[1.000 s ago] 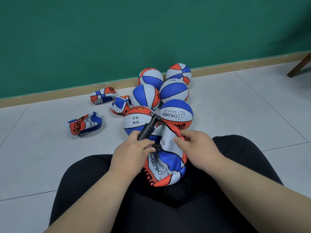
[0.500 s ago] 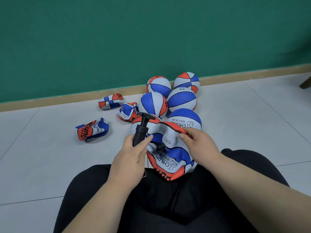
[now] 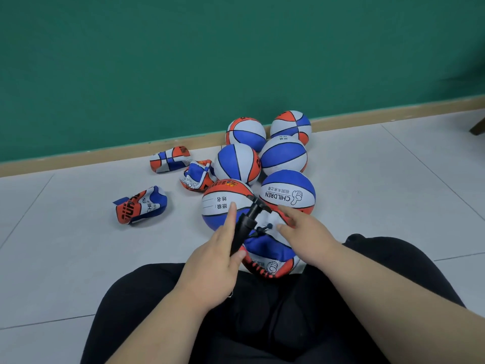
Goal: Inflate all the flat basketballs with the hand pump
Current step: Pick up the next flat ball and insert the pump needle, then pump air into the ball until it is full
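A flat red, white and blue basketball [image 3: 267,252] lies crumpled on my lap by my knees. The black hand pump [image 3: 246,223] leans over it, handle pointing up and right, and its short hose [image 3: 263,229] reaches the ball's white panel. My left hand [image 3: 217,258] holds the pump barrel between thumb and fingers, with the index finger pointing straight up. My right hand [image 3: 307,237] holds the flat ball's upper edge between thumb and index finger. Three more flat balls lie on the floor to the left [image 3: 141,206] [image 3: 170,158] [image 3: 198,174].
Several inflated basketballs [image 3: 287,193] sit clustered on the grey tiled floor [image 3: 78,245] just beyond my knees, reaching back to the green wall's wooden skirting [image 3: 105,156]. A furniture leg [image 3: 477,127] shows at the far right edge.
The pump has tipped from upright to leaning right. My left index finger has straightened upward. The flat ball has sagged lower on my lap and my right hand has shifted along its edge.
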